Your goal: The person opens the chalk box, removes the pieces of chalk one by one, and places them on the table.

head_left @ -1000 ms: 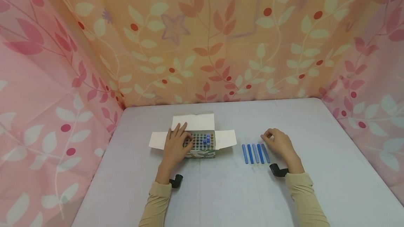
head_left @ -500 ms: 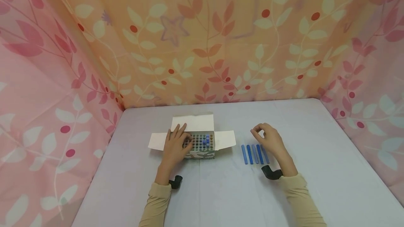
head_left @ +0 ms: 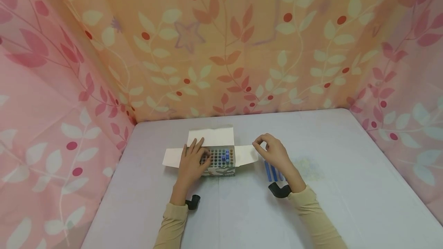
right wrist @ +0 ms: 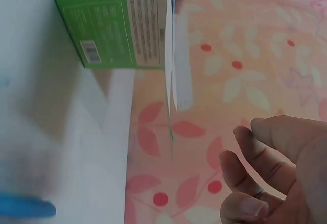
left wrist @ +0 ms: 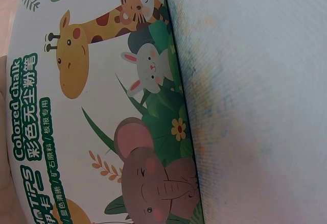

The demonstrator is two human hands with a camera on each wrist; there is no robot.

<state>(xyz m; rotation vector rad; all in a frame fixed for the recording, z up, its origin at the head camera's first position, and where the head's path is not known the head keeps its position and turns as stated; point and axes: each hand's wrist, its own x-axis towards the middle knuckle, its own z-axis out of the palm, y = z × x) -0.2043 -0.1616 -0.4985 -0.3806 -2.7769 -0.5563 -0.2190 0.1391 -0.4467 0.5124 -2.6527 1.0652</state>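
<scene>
An opened box of colored chalk [head_left: 221, 171] stands on the table, its flaps folded out; animal drawings on the chalk box [left wrist: 102, 91] fill much of the left wrist view. My left hand [head_left: 191, 163] rests over its left side, three fingers spread, index finger and thumb bent over the chalk rows. Blue chalk tops [head_left: 227, 153] poke above the others inside. My right hand [head_left: 273, 152] hovers by the right flap [head_left: 246, 155], fingers loosely bent. In the right wrist view, nothing lies between the thumb and fingertips of this right hand [right wrist: 276, 168]. Blue chalk sticks [head_left: 268, 171] lie partly hidden beneath it.
A white cloth covers the table [head_left: 221, 218], with a coloured dusty smudge [head_left: 306, 168] right of the right hand. Patterned curtains [head_left: 225, 49] enclose the back and sides. A black wrist camera [head_left: 278, 190] sits under the right wrist, another black camera [head_left: 194, 202] by the left.
My right hand has moved left from beside the chalk sticks to the box's right flap, passing over the sticks. My left hand has stayed on the box.
</scene>
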